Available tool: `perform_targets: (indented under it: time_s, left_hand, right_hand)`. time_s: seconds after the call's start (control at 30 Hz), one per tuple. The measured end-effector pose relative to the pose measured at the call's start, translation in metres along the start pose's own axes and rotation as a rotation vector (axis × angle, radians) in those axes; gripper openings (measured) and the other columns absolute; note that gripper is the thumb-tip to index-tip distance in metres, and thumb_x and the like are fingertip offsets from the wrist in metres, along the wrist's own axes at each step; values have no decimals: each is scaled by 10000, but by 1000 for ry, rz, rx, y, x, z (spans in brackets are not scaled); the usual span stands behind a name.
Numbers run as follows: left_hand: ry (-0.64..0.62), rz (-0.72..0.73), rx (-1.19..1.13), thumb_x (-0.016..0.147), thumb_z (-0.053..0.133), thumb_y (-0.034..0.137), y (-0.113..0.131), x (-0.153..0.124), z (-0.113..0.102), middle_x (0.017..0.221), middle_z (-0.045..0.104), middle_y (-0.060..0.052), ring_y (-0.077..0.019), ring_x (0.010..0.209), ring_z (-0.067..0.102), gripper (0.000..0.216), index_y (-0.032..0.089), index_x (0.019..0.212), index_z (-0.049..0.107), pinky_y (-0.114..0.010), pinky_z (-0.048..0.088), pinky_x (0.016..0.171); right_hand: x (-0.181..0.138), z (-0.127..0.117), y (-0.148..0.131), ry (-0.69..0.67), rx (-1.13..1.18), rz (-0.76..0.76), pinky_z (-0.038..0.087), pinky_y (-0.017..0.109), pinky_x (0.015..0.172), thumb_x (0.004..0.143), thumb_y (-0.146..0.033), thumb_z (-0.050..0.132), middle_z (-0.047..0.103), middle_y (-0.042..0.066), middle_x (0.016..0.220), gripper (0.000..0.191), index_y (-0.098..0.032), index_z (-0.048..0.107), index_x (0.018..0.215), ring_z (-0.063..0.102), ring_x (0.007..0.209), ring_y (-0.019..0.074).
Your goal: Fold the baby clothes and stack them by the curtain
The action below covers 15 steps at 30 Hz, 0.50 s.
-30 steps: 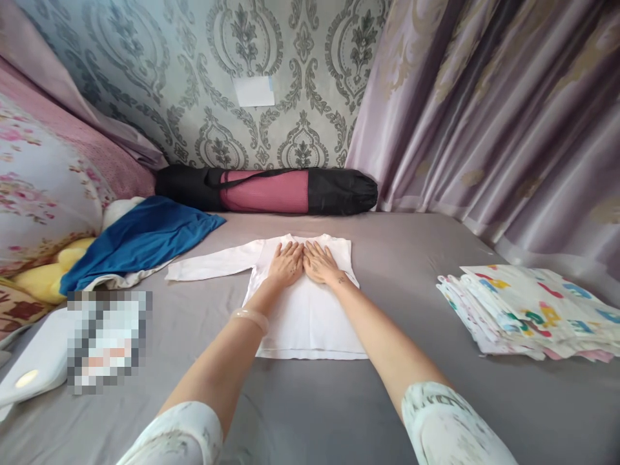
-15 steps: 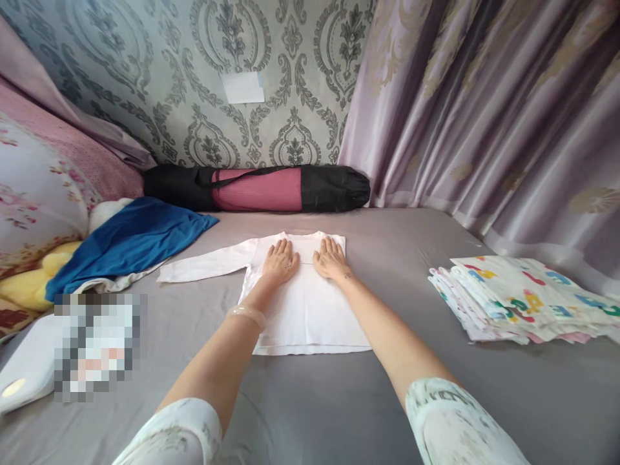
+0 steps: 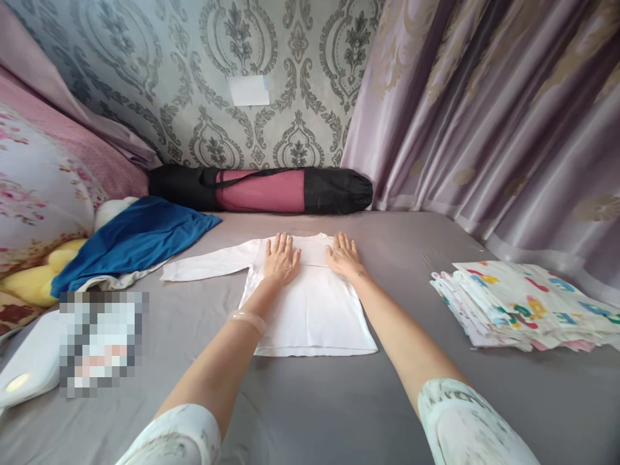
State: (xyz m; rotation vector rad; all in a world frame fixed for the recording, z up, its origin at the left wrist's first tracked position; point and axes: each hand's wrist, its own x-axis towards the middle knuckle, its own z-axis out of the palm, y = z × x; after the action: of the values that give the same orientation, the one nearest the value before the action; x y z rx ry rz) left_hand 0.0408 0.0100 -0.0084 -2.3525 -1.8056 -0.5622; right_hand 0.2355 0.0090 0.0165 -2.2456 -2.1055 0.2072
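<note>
A small white long-sleeved shirt [image 3: 312, 316] lies spread on the grey bed sheet. One sleeve [image 3: 210, 261] stretches out to the left; on the right side no sleeve shows, and a fold line crosses the upper chest between the hands. My left hand [image 3: 281, 259] rests flat on the upper left of the shirt, fingers pointing away from me. My right hand [image 3: 345, 256] lies flat at the shirt's upper right edge by the shoulder, fingers slightly apart. Neither hand grips the cloth.
Folded printed clothes [image 3: 533, 303] are stacked at the right. A blue garment [image 3: 135, 239] lies at the left by a yellow plush [image 3: 36, 281] and a floral pillow [image 3: 39, 174]. A white device [image 3: 33, 361] is front left. A rolled mat in a bag [image 3: 261, 190] lies along the wall.
My right hand has slid a little to the right, out to the shirt's shoulder edge. My left hand stays in nearly the same spot on the cloth. The view has shifted slightly.
</note>
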Motion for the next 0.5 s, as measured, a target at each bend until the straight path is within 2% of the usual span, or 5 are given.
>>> perform_targets:
  time_s: [0.17, 0.23, 0.37, 0.5]
  left_hand:
    - [-163, -29, -31, 963, 227, 406, -3, 3, 5, 1466, 408, -161, -284, 1399, 295, 583, 78, 1407, 415, -508, 116, 1158]
    - [-183, -35, -49, 960, 244, 404, -3, 4, 6, 1466, 405, -169, -288, 1402, 287, 580, 70, 1403, 417, -517, 121, 1154]
    - [-160, -42, -87, 957, 267, 393, -4, 4, 7, 1468, 397, -178, -297, 1401, 289, 566, 67, 1390, 429, -534, 129, 1147]
    - [4, -42, -115, 943, 314, 339, -4, 3, 8, 1452, 420, -182, -288, 1395, 305, 522, 68, 1364, 457, -509, 144, 1151]
  right_hand:
    - [5, 6, 9, -7, -20, 22, 81, 396, 1157, 973, -416, 142, 116, 153, 1578, 667, -4, 178, 1496, 99, 1445, 246]
    - [6, 10, 11, -3, -19, 18, 89, 396, 1155, 972, -417, 149, 117, 154, 1578, 668, -5, 173, 1497, 108, 1443, 248]
    - [7, 9, 11, -17, -31, 16, 97, 399, 1154, 969, -417, 162, 119, 158, 1577, 671, -2, 172, 1496, 114, 1442, 247]
    - [7, -1, 2, 0, -63, -1, 41, 436, 1158, 973, -401, 158, 133, 158, 1575, 647, -18, 213, 1491, 94, 1447, 249]
